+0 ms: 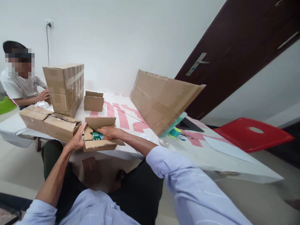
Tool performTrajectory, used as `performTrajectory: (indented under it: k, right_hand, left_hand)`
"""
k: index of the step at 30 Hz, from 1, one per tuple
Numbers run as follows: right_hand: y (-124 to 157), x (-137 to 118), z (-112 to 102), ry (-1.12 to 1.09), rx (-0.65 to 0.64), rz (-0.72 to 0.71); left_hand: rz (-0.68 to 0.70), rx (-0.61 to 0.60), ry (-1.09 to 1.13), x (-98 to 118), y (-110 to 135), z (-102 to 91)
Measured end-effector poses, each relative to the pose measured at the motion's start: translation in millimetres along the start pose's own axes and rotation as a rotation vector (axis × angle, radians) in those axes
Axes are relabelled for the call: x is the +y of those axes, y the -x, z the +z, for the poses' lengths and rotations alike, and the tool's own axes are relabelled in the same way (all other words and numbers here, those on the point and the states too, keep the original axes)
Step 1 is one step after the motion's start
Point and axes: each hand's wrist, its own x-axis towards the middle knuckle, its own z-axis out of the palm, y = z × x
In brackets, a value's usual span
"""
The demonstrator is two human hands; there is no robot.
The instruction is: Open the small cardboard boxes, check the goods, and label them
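Note:
An open cardboard box rests at the table's near edge with its flaps raised. My left hand grips the left side of this box. Inside it, a green package with white print shows in part. My right hand reaches into the box from the right, beside the green package. Its fingertips are partly hidden, so whether they hold anything is unclear. Close by on the left lie closed cardboard boxes.
Stacked taped boxes rise at the left, near a seated person. A small open box stands behind mine. On the right are a leaning cardboard sheet, a tape roll and a red chair.

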Motion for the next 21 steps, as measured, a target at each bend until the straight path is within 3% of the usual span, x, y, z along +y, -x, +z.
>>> performTrajectory:
  k: [5, 8, 14, 21]
  right_hand:
    - [-15, -7, -1, -0.046, -0.03, 0.016]
    - [-8, -7, 2, -0.069, 0.012, 0.017]
    - [27, 11, 10, -0.407, 0.346, -0.029]
    - [46, 17, 7, -0.886, 0.69, -0.103]
  left_hand:
    - [-0.003, 0.011, -0.021, -2, 0, -0.3]
    - [-0.029, 0.03, -0.029, -4, 1, -1.3]
    - [-0.035, 0.112, 0.043, -3, -5, -0.1]
    - [0.064, 0.083, 0.11, 13, -41, -12.1]
